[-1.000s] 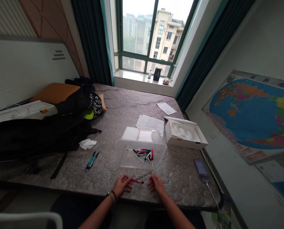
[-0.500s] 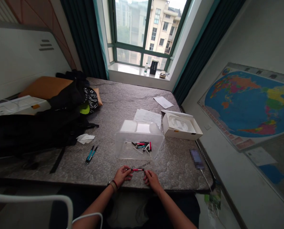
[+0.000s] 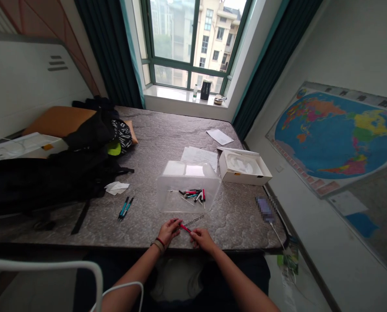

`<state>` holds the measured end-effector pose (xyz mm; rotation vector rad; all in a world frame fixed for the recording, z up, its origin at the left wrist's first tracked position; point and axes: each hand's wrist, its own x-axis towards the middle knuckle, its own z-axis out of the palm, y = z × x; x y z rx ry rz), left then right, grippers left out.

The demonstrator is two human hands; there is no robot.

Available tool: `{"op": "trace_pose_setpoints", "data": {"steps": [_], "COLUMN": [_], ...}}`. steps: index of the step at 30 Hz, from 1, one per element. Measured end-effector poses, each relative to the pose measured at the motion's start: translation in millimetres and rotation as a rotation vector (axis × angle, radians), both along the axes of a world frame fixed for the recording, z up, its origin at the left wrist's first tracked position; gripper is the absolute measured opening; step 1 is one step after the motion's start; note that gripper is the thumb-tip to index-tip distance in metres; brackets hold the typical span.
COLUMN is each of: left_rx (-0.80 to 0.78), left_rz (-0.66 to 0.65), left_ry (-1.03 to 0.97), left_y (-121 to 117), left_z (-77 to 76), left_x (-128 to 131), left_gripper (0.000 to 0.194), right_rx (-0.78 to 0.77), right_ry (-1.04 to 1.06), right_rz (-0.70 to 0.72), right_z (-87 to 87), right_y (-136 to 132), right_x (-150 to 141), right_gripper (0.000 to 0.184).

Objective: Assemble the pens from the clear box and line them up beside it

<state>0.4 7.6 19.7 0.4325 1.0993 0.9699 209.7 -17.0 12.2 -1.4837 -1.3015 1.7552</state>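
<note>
A red pen with dark ends is held between my two hands, just in front of the clear plastic box. My left hand pinches its upper left end, and my right hand grips its lower right end. The pen slants down to the right. Inside the clear plastic box lies a heap of pen parts in red, black, white and teal. Two teal pens lie side by side on the mattress, left of my hands.
The mattress bears white papers, an open white box at right and a phone with a cable. A crumpled tissue and a black bag lie at left. A white tube frame crosses the lower left.
The red pen has turned from nearly level to slanting down to the right. My right hand has come slightly lower and closer to the left one. The view has shifted a little.
</note>
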Motion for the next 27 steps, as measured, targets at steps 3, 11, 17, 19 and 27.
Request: {"op": "trace_pose_setpoints", "data": {"steps": [3,11,17,19,27], "left_rx": [-0.012,0.378,0.818,0.816,0.782], "left_rz": [0.05,-0.326,-0.725,-0.772,-0.746], "left_ry": [-0.074,0.509,1.106,1.237,1.389], "left_y": [0,4,5,1,-9], "left_z": [2.2,8.4,26.9,27.1,24.8], "left_x": [5,-7,-23,-21,-15], "left_gripper": [0.05,0.056,0.028,0.026,0.023], "right_rx": [0.02,-0.062,-0.12,-0.109,-0.134], "right_ry": [0.001,0.095,0.137,0.115,0.13], "right_rz": [0.017,0.159,-0.067,-0.077,-0.186], "right_z": [0.0,-5.3,-10.9,-11.1,-0.5], "right_y": [-2,-3,6,8,10], "right_x": [-19,-51,-50,-51,-52], "right_gripper": [0.045,0.057,0.063,0.062,0.057]}}
